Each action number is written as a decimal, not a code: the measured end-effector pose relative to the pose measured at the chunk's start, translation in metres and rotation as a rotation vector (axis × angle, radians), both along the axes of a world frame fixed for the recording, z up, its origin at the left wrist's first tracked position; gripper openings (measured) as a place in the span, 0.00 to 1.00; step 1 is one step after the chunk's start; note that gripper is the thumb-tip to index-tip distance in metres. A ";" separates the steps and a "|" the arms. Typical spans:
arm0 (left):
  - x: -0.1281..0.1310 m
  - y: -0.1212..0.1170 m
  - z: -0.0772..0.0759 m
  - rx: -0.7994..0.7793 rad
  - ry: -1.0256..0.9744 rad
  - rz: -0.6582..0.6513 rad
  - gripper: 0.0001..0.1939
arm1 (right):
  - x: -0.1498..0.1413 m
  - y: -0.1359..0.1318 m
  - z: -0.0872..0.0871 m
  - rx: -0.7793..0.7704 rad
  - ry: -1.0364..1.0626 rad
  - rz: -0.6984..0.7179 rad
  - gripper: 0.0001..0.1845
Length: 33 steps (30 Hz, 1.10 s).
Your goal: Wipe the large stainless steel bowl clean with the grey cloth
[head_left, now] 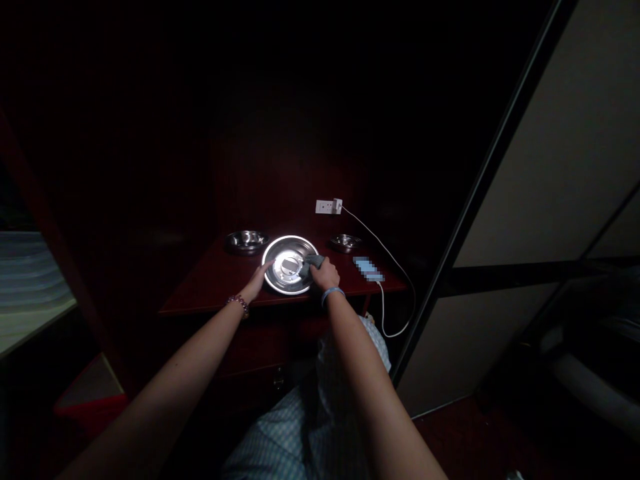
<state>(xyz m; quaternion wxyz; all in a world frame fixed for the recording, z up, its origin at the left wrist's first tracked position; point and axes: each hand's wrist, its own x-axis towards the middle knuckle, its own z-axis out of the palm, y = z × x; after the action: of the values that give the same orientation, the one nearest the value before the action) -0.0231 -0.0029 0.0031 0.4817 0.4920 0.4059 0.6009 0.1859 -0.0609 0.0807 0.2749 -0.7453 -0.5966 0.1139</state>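
A shiny metal basin (273,248) is tilted up toward me at the front of a dark red wooden desk (195,287). My left hand (256,280) grips its left rim, thumb on the inner side. In my right hand (327,274) is a grey cloth (314,261), bunched up and pressed against the inner right side of the basin. Behind to the left sits a metal bowl (246,243); another, smaller metal bowl (344,243) lies behind to the right.
A phone (369,269) lies on the desk's right, its white cable (395,248) running to a charger (337,206) in the wall socket (324,207). Below the desk front is a drawer. A red bin (93,403) stands low on the left; pale sliding doors (540,167) rise at right.
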 end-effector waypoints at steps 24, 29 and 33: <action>0.005 -0.013 0.008 0.102 0.006 -0.055 0.35 | 0.004 0.023 -0.015 0.025 0.316 -0.011 0.26; 0.004 -0.010 0.006 0.060 -0.010 -0.008 0.30 | 0.005 0.022 -0.017 0.014 0.325 0.029 0.28; 0.003 -0.006 0.003 0.019 -0.037 0.031 0.26 | 0.004 0.017 -0.013 -0.001 0.307 0.035 0.29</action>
<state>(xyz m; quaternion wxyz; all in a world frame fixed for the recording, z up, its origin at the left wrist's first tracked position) -0.0197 -0.0089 0.0065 0.4749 0.4792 0.3989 0.6211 0.1902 -0.0437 0.0676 0.3604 -0.7088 -0.5605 0.2313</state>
